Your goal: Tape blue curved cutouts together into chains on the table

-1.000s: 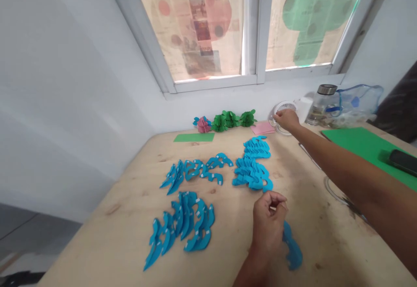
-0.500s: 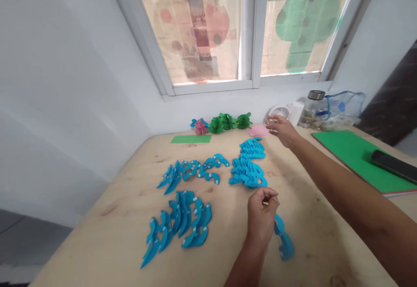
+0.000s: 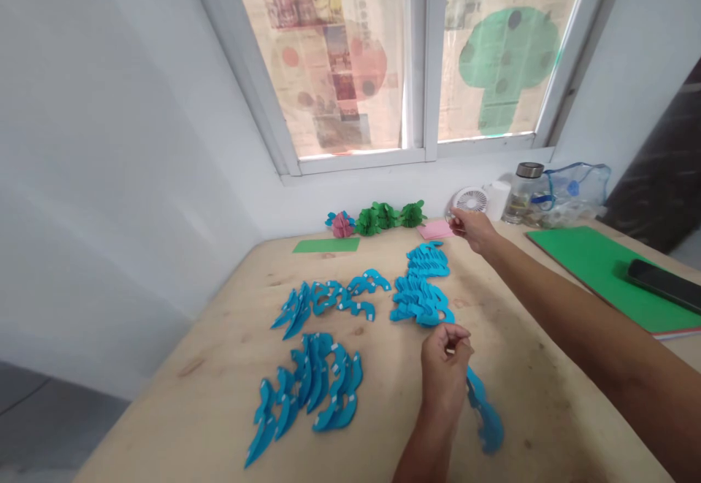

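Note:
My left hand [image 3: 446, 366] is low over the near right part of the table, its thumb and forefinger pinched together. From beside its palm hangs a curved blue paper cutout [image 3: 487, 421], slightly blurred; the place where the fingers grip it is hidden. Farther off, my right hand [image 3: 474, 229] is stretched out near pink paper [image 3: 437, 230] and a small white fan [image 3: 469, 202]. Its fingertips are drawn together, and whatever is between them is too small to tell. Stacked blue cutouts [image 3: 421, 300] lie beyond my left hand. More blue cutouts with white patches [image 3: 307, 381] spread out at left.
Green and pink paper flowers [image 3: 377, 218] line the wall behind a green paper strip [image 3: 326, 245]. At the right are a glass bottle [image 3: 521, 194], a clear plastic bag [image 3: 575, 191] and a green sheet [image 3: 591, 264] with a black phone [image 3: 665, 283] on it.
The fingers of my right hand have come together from a looser spread, near the pink paper. My left hand keeps its pinch. The whole view has shifted slightly.

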The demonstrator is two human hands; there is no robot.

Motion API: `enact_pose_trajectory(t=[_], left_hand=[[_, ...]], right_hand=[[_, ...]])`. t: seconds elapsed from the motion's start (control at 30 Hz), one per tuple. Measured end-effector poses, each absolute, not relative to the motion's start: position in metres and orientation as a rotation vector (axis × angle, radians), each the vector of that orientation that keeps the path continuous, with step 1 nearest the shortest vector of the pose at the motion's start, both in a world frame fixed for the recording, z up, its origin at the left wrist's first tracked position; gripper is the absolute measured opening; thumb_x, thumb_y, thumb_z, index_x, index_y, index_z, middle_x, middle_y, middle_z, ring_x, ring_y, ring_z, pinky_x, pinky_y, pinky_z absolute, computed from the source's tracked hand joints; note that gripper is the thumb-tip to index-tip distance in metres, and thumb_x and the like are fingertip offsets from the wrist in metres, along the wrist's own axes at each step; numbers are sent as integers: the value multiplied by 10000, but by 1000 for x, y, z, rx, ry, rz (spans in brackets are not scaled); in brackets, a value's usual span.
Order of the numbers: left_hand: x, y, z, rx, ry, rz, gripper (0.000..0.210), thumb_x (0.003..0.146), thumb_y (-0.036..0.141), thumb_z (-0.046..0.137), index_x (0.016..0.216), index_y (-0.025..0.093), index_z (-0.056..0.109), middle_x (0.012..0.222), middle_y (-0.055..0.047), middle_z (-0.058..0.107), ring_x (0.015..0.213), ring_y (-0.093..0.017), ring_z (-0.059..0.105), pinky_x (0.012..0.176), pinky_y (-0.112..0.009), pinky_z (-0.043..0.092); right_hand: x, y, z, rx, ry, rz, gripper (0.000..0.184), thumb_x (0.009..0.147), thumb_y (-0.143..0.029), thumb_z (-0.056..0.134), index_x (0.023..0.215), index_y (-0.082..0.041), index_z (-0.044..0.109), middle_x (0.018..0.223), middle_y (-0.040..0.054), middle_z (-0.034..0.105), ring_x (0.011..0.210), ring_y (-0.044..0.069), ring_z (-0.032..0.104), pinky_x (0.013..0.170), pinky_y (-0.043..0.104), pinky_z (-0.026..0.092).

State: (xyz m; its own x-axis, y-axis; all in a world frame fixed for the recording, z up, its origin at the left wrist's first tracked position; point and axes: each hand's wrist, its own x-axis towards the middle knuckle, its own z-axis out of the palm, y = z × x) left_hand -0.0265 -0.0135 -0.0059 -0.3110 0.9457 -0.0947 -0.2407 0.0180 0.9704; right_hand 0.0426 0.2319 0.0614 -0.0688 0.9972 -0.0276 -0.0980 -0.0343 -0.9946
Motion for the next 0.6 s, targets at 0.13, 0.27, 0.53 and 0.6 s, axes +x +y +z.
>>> enact_pose_trajectory(t=[0.13,0.27,0.53,0.6], left_hand=[[-24,-9,-15,790,1294,1511,69,641,138,591,687,159,638,592,-11,593,579,-129,528,570,-226,395],[-23,-3,-22,786,1323,1521,77,614,122,594,664,162,637,565,-1,583,557,-126,520,557,-226,392],[-26,-12,-10,845,1273,1503,80,674,128,551,709,155,617,609,-6,592,596,-125,530,625,-238,410],[-27,-12,-10,856,1273,1500,85,677,129,545,718,153,615,606,-6,589,596,-126,526,631,-241,407]], right_hand=[[40,249,61,-1183,-1138,1248,248,549,-168,694,777,-236,622,849,41,646,860,204,571,722,323,447],[40,246,59,-1184,-1095,1283,68,601,-184,596,660,-217,586,769,45,660,786,199,591,692,318,451],[40,205,68,-940,-1116,1548,116,742,-220,515,628,-204,525,573,18,588,566,142,557,591,277,462],[42,199,70,-908,-1121,1575,142,758,-243,538,622,-207,515,515,-14,522,506,124,507,554,259,444]])
